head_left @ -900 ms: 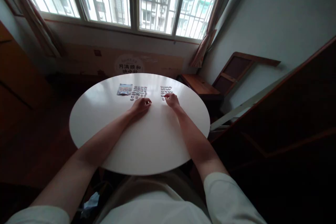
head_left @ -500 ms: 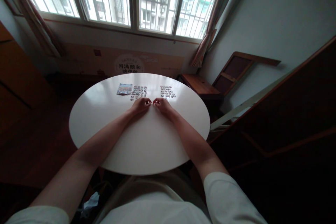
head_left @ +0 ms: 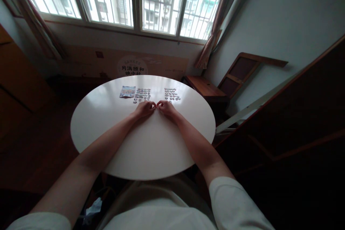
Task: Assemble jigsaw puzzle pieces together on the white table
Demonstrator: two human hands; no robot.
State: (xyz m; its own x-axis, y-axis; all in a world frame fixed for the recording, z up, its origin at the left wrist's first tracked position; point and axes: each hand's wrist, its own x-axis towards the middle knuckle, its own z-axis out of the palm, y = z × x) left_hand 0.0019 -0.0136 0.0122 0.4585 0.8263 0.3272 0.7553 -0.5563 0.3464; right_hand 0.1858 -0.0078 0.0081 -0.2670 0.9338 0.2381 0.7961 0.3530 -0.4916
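Observation:
My left hand (head_left: pixel 146 108) and my right hand (head_left: pixel 165 108) meet fingertip to fingertip over the white round table (head_left: pixel 151 151). Both are closed in a pinch; whatever lies between the fingers is too small to make out. Just beyond the left hand, several jigsaw puzzle pieces (head_left: pixel 142 93) lie in loose rows. A second group of puzzle pieces (head_left: pixel 171 94) is laid out past the right hand, partly covered by it at its near edge. Left of the first group rests a flat packet with a coloured picture (head_left: pixel 127 92).
Barred windows (head_left: pixel 161 3) run behind the table, above a printed cardboard panel (head_left: pixel 161 63). A wooden bench (head_left: pixel 206 87) stands beyond the table's right side. Dark wooden furniture (head_left: pixel 296 143) fills the right, and an orange-brown cabinet (head_left: pixel 18 79) the left.
The fingertips of both hands have come together, narrowing the small gap between them. The puzzle pieces and packet stay where they were.

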